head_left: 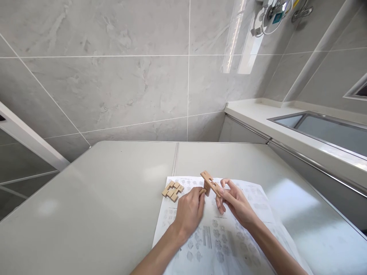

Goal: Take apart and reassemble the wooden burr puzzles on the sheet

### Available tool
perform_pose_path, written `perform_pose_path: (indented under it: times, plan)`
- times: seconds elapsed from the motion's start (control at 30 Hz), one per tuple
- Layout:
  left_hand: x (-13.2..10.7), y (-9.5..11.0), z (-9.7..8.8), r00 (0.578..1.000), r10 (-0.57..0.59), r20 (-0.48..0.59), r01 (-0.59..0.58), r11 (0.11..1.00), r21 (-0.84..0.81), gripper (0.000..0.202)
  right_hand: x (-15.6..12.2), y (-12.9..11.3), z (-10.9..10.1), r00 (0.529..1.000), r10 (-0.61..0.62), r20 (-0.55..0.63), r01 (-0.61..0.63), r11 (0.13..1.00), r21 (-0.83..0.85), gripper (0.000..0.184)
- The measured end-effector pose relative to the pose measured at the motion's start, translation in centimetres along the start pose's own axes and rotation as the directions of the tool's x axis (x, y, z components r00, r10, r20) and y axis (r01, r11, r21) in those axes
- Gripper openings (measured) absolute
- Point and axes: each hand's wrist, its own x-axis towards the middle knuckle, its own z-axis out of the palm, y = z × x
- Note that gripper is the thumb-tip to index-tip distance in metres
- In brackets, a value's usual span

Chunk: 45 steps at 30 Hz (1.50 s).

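Between thumb and fingers, my right hand [233, 198] grips one end of a flat notched wooden puzzle piece [210, 182], held tilted above the paper. My left hand [191, 209] is closed around another wooden puzzle piece [202, 191], whose tip shows past the fingers. An upright wooden piece [207, 188] stands under the notched one; whether they are joined I cannot tell. Left of my left hand, several notched wooden pieces [172, 190] lie close together. Beneath both hands spreads a printed instruction sheet [212, 244] with small grey diagrams.
The sheet lies on a pale table [114, 214] with a seam across it. A grey tiled wall [114, 76] rises behind. On the right stands a white counter [249, 110] with an inset sink [329, 130]. Pipes and a meter [272, 15] hang at upper right.
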Motion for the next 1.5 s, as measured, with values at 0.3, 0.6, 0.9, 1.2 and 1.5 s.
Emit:
perform_pose_path:
  times: [0.3,0.6,0.9,1.2,1.5]
  plan:
    - [-0.06,-0.11,0.09,0.999,0.032,0.003,-0.032,0.999,0.03,0.021,-0.05,-0.05,0.32,1.0,0.008,0.018,-0.008,0.999,-0.038,0.039]
    - [-0.1,-0.15,0.26,0.999,0.045,-0.004,-0.045,0.998,0.051,0.022,0.0,-0.14,0.6,0.999,0.018,-0.031,-0.02,0.998,-0.063,0.044]
    - [-0.14,-0.08,0.27,0.999,0.044,0.004,-0.044,0.998,0.055,0.021,-0.01,0.14,0.51,1.0,0.023,-0.019,-0.024,0.996,-0.082,0.042]
    - [-0.15,-0.09,0.29,0.999,0.051,-0.014,-0.049,0.996,0.077,0.022,-0.06,-0.07,0.65,0.999,0.023,-0.023,-0.025,0.996,-0.09,0.044]
    - [-0.24,-0.23,0.38,0.997,0.08,-0.004,-0.079,0.987,0.137,0.022,-0.09,-0.08,0.58,0.999,0.03,-0.022,-0.031,0.995,-0.093,0.043]
